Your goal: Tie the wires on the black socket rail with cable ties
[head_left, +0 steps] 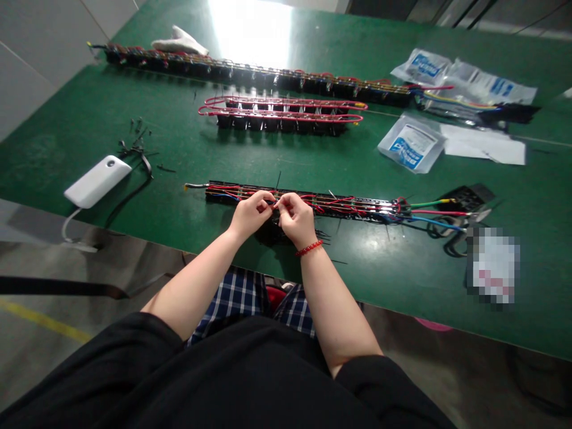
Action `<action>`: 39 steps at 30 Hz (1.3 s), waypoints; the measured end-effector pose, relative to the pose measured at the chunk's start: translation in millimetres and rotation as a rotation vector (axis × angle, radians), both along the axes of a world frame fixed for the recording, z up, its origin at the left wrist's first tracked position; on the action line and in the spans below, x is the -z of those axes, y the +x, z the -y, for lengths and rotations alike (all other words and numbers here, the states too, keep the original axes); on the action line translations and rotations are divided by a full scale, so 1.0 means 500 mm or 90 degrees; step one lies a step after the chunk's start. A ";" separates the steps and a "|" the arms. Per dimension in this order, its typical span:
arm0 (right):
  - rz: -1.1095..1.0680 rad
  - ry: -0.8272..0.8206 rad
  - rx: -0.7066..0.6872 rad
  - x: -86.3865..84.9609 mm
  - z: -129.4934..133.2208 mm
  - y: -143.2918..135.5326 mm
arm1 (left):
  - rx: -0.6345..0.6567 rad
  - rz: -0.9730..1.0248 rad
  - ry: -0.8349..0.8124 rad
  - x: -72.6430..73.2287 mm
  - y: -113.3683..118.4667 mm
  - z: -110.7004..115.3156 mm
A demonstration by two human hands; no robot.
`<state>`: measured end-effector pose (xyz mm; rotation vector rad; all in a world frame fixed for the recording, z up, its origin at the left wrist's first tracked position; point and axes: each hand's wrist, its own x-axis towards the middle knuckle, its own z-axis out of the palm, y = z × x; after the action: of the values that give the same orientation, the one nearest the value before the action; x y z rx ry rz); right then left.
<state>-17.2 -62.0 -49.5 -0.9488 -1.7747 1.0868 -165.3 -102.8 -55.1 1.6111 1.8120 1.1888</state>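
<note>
A long black strip (339,205) with red wires along its top lies across the table in front of me. Over its left half, my left hand (253,213) has thumb and forefinger pinched together. My right hand (296,219), with a red bead bracelet (308,248) at the wrist, pinches right beside it, the fingertips almost touching. What lies between the fingers is too small to make out. Several thin black cable ties (322,236) stick out beside my right hand. Green, red and blue leads (438,213) leave the strip's right end.
Farther back are a bundle looped with red wire (286,116) and a longer wired strip (268,76), with a white glove (179,42) behind it. Plastic bags (413,145) lie at right, scissors (460,235) near the leads. A white device (97,182) with a cord sits left.
</note>
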 end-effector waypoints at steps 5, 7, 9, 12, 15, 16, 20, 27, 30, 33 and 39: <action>0.012 -0.004 -0.008 0.001 -0.002 0.003 | -0.004 -0.008 0.001 -0.001 0.000 0.000; 0.016 -0.001 -0.012 0.001 -0.003 0.004 | -0.007 -0.010 0.000 -0.001 0.001 0.000; 0.021 0.002 -0.014 0.001 -0.004 0.005 | -0.011 -0.012 -0.002 0.000 0.001 -0.001; 0.029 0.003 -0.016 0.001 -0.007 0.006 | -0.021 -0.021 -0.006 0.001 0.001 -0.002; 0.029 -0.002 -0.024 0.003 -0.009 0.007 | -0.028 -0.030 -0.006 0.002 0.002 -0.003; 0.029 -0.005 -0.027 0.004 -0.010 0.007 | -0.028 -0.033 -0.006 0.003 0.002 -0.003; 0.028 -0.017 -0.038 0.008 -0.012 0.008 | -0.024 -0.038 -0.002 0.001 0.002 -0.002; -0.011 -0.017 -0.052 -0.003 -0.017 0.009 | -0.006 -0.019 -0.034 0.002 0.000 -0.002; 0.004 0.006 -0.040 -0.008 -0.016 0.010 | -0.013 -0.029 -0.035 0.002 0.001 -0.004; 0.018 0.039 -0.016 -0.008 -0.014 0.011 | -0.017 -0.031 -0.025 0.000 0.002 -0.005; 0.007 0.005 -0.014 -0.003 -0.011 0.013 | -0.017 -0.008 -0.025 -0.001 0.002 -0.004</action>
<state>-10.9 -56.4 -48.3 -0.9344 -1.8003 1.0904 -164.1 -100.9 -54.5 1.5808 1.8585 1.1497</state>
